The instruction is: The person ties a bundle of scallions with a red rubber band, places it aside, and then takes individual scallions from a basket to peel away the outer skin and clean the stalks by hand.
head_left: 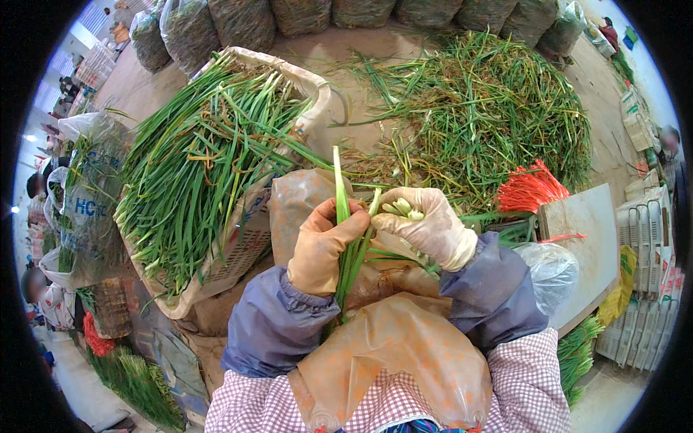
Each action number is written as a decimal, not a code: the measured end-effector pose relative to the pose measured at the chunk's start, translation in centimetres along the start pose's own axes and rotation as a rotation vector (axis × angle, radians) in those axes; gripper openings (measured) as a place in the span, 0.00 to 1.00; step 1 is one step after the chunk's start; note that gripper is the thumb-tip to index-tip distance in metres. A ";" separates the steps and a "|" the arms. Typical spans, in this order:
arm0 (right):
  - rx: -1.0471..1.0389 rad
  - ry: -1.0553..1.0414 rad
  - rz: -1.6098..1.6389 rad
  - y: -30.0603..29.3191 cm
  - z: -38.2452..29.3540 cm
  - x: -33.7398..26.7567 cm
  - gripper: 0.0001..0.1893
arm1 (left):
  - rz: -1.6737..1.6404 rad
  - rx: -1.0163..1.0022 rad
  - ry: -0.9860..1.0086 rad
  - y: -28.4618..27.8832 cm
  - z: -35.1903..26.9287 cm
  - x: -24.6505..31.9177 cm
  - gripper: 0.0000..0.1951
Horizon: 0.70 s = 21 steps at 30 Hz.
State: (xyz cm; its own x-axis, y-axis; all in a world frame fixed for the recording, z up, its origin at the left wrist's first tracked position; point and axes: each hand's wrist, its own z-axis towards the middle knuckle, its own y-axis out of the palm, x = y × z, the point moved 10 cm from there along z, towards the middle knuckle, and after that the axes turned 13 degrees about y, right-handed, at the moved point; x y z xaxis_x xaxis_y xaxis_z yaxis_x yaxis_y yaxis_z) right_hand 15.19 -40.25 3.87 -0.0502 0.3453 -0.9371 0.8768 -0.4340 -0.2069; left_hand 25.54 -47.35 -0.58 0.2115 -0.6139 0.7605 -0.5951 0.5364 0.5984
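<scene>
My left hand (330, 243), in a tan rubber glove, grips a few green garlic shoots (352, 265) whose pale stems point up. Close beside it, my right hand (427, 222), in a whitish glove, is closed around a small bunch of pale stem ends (403, 208), with green leaves hanging below. The fingertips of both hands meet at a short pale stem. Beyond the left hand stands a lined plastic crate (319, 103) heaped with long green shoots (189, 162). A translucent apron (390, 335) covers my lap.
Loose leaves and trimmings (487, 108) lie piled on the floor ahead, to the right. Red ties (530, 187) rest by a pale board (584, 254). Filled bags (303, 16) line the back. White crates (644, 238) stand right. Tied bundles (135, 384) lie lower left. Other people are at the edges.
</scene>
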 end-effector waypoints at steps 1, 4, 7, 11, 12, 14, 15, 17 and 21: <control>-0.032 0.033 0.174 0.4 0.4 1.0 0.05 | 0.005 0.000 -0.001 -0.3 0.2 -0.3 0.06; -0.096 0.131 0.330 0.3 1.0 2.1 0.06 | 0.022 -0.026 -0.078 -0.7 0.1 -1.2 0.08; -0.158 0.174 0.318 0.7 1.1 2.2 0.07 | 0.079 -0.039 -0.055 -1.4 -0.6 -1.3 0.12; -0.242 0.191 0.271 2.4 0.5 2.0 0.05 | 0.085 -0.023 -0.023 -1.5 -0.8 -1.2 0.14; -0.216 0.194 0.270 2.2 0.5 2.1 0.04 | 0.089 0.000 0.010 -1.5 -0.7 -1.0 0.14; -0.160 0.151 0.255 1.8 0.6 2.0 0.03 | 0.139 0.011 0.005 -1.7 -0.7 -0.9 0.14; -0.159 0.152 0.255 1.8 0.9 2.5 0.03 | 0.190 0.017 -0.001 -1.8 -0.7 -0.8 0.14; -0.023 0.072 0.163 0.2 1.3 2.9 0.03 | 0.219 0.032 -0.007 -1.7 -0.8 -0.6 0.14; -0.159 0.102 0.244 1.9 0.1 1.1 0.04 | 0.279 0.054 0.054 -1.6 -0.8 -0.4 0.13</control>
State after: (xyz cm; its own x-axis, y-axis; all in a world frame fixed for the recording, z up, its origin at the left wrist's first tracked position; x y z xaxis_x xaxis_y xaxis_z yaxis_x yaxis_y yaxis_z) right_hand 16.74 -40.78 2.46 0.2123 0.3318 -0.9192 0.9213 -0.3816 0.0751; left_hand 27.00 -47.53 -1.69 0.0741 -0.4144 0.9070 -0.6763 0.6476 0.3512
